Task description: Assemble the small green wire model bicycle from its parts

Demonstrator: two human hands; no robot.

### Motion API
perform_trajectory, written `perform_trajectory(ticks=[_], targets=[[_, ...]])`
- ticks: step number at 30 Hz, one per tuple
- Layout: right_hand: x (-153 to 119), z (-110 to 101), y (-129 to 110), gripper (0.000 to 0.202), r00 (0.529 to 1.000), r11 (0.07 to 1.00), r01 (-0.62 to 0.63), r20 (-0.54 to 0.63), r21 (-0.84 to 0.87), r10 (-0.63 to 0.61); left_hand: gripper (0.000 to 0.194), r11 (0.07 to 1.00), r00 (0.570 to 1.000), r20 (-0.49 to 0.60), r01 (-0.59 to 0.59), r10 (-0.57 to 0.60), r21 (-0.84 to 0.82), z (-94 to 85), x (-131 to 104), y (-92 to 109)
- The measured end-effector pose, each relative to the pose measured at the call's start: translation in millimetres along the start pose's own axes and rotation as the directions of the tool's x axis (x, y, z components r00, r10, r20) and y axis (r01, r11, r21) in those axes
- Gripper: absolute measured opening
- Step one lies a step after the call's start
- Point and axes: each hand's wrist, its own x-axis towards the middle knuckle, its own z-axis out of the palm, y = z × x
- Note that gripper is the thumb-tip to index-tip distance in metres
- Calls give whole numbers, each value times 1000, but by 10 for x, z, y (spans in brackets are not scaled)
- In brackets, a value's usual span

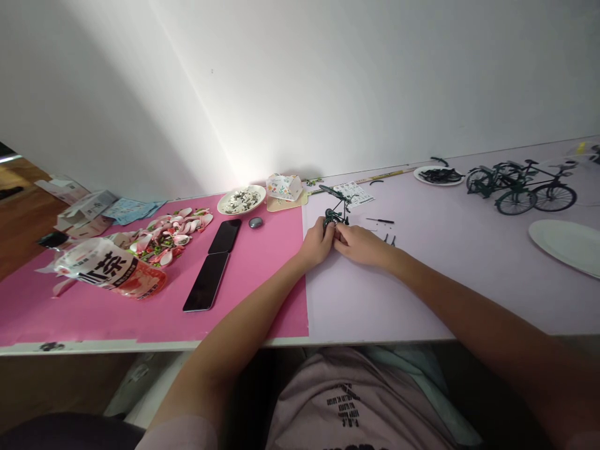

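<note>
My left hand [317,244] and my right hand [357,242] come together over the pale part of the table, both closed on a small dark green model bicycle [338,201]. The lower end of the bicycle is between my fingers, partly hidden by them, and one wheel points up and away from me. Just right of my hands lie a thin screwdriver [385,221] with a black handle and a few small dark parts [392,240]. A printed sheet [355,194] lies behind the bicycle.
Finished-looking model bicycles [525,187] stand at the right, beside a white plate [569,245]. Black parts fill another plate [439,175]. On the pink side are two phones [206,281], a mouse [255,222], a plate of small pieces [241,200], a drink bottle [112,269] and several boxes [87,212].
</note>
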Motion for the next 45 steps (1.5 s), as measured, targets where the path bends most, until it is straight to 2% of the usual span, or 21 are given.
perform_trajectory(ticks=[25, 45], targets=[[-24, -35, -43, 21, 1000, 1000, -10, 5, -15, 10, 21, 1000, 1000, -9, -10, 11, 27, 4, 7, -20], [-41, -56, -57, 21, 1000, 1000, -4, 4, -8, 4, 21, 1000, 1000, -3, -6, 6, -14, 7, 11, -17]])
